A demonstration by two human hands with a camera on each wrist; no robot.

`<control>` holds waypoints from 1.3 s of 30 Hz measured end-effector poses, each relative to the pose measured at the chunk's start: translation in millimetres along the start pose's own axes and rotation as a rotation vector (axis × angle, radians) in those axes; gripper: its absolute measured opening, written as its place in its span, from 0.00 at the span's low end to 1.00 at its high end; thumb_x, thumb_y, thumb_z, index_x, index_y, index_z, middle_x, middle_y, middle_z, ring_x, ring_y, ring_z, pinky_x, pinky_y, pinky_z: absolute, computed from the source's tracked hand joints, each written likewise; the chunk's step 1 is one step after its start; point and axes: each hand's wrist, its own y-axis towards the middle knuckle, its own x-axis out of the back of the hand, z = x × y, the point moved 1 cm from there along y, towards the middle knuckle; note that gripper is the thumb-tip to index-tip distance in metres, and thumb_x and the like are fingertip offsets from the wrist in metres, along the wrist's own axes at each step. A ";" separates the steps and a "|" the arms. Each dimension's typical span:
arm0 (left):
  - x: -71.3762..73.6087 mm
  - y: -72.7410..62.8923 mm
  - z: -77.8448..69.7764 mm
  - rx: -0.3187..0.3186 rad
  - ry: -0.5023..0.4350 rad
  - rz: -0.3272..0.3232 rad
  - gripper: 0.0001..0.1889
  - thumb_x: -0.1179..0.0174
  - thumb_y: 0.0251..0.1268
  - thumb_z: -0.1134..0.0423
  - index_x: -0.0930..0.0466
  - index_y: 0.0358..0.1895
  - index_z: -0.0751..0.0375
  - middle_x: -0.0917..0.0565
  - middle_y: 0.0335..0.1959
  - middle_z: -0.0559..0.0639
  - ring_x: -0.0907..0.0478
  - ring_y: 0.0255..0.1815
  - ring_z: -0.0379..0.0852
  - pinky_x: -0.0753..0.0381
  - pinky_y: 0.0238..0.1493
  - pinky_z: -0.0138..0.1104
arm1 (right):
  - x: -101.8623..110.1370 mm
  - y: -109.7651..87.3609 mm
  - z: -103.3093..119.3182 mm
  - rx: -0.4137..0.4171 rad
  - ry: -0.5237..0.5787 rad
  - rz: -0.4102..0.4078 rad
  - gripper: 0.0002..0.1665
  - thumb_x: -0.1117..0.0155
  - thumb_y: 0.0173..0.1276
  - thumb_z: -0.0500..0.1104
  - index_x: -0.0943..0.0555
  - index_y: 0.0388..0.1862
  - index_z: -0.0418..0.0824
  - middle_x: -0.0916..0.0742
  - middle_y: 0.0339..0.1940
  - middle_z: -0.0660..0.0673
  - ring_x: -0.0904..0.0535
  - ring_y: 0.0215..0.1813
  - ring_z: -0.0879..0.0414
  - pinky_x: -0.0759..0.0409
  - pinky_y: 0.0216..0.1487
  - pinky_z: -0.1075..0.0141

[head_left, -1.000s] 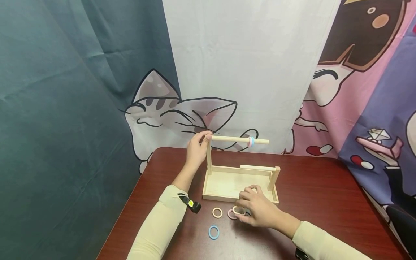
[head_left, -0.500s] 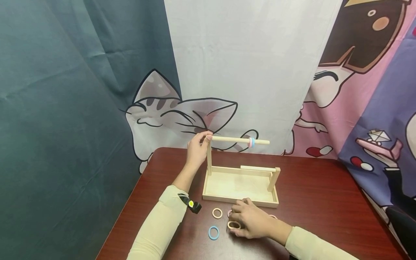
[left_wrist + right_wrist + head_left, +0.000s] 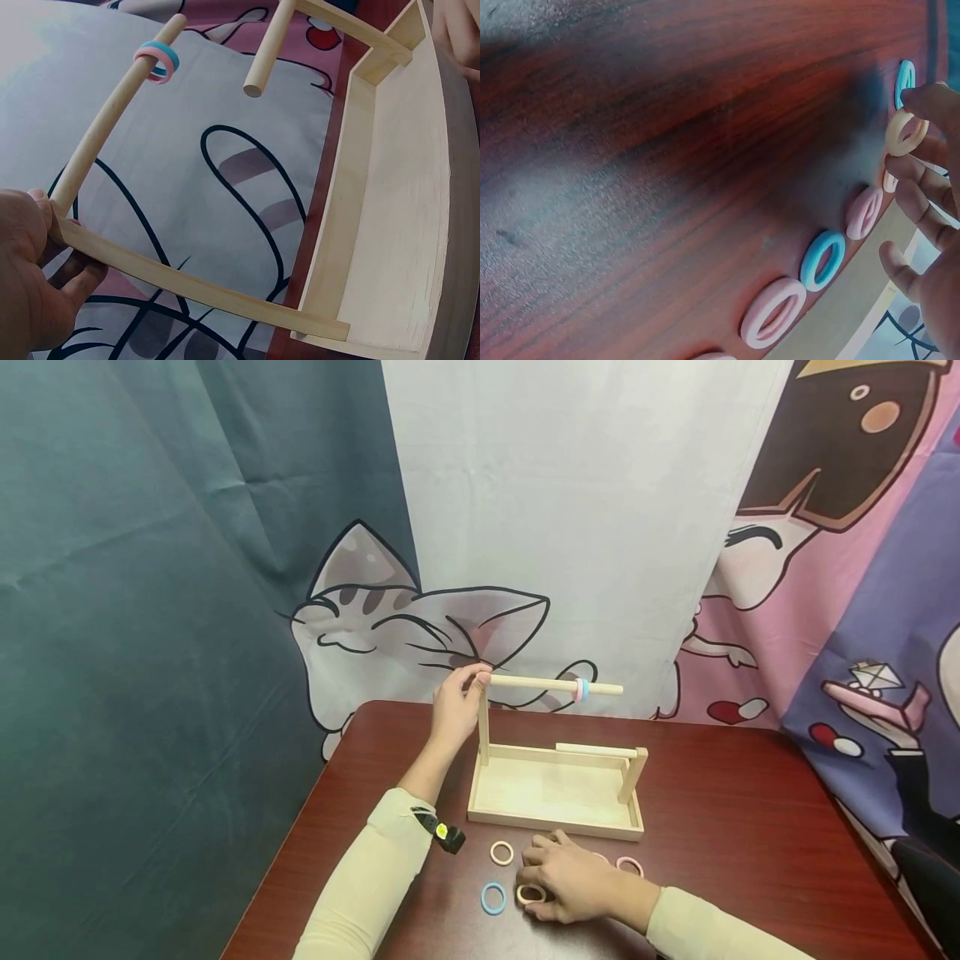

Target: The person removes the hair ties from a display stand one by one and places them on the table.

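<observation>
In the head view my left hand [image 3: 456,706] grips the top corner of a wooden stand, where the upright post [image 3: 483,727] meets the upper dowel [image 3: 532,682]. A pink ring [image 3: 166,78] and a blue ring [image 3: 172,54] hang together on that dowel, near its free end. Low over the table, in front of the stand's tray [image 3: 525,819], my right hand [image 3: 570,878] pinches a natural wood ring [image 3: 892,140] between thumb and finger. A blue ring [image 3: 483,898] and another wood ring [image 3: 492,850] lie to the left of it.
A lower dowel [image 3: 592,749] juts leftward from the short post [image 3: 633,774]. More rings lie along the tray's front: a pink ring [image 3: 751,321], a blue ring [image 3: 808,271] and another pink ring [image 3: 853,219]. Behind the red-brown table [image 3: 720,793] hangs a printed curtain [image 3: 600,510].
Carrying the wood ring, my right hand has moved left and toward me, uncovering a pink ring on its right. My left hand keeps its grip on the stand.
</observation>
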 end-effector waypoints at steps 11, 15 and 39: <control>-0.7 0.5 1.9 0.002 -0.007 0.002 0.15 0.35 0.80 0.50 0.08 0.57 0.53 0.07 0.51 0.56 0.09 0.55 0.56 0.11 0.56 0.52 | -3.8 -0.4 5.6 0.012 -0.017 0.014 0.18 0.21 0.67 0.63 0.10 0.51 0.60 0.19 0.39 0.62 0.28 0.45 0.65 0.27 0.47 0.64; -0.7 0.6 1.8 0.001 0.001 0.003 0.16 0.35 0.80 0.49 0.08 0.58 0.52 0.07 0.51 0.55 0.10 0.55 0.55 0.11 0.56 0.52 | -3.3 0.8 6.7 0.017 -0.018 0.021 0.21 0.20 0.66 0.63 0.11 0.54 0.60 0.18 0.40 0.62 0.28 0.45 0.65 0.28 0.47 0.64; -0.1 1.1 1.2 0.004 -0.008 0.002 0.16 0.35 0.80 0.49 0.08 0.58 0.53 0.08 0.52 0.56 0.09 0.57 0.56 0.09 0.59 0.50 | 18.0 -9.5 -14.1 -0.035 0.011 -0.028 0.21 0.20 0.69 0.59 0.11 0.56 0.53 0.15 0.47 0.59 0.25 0.50 0.62 0.21 0.48 0.60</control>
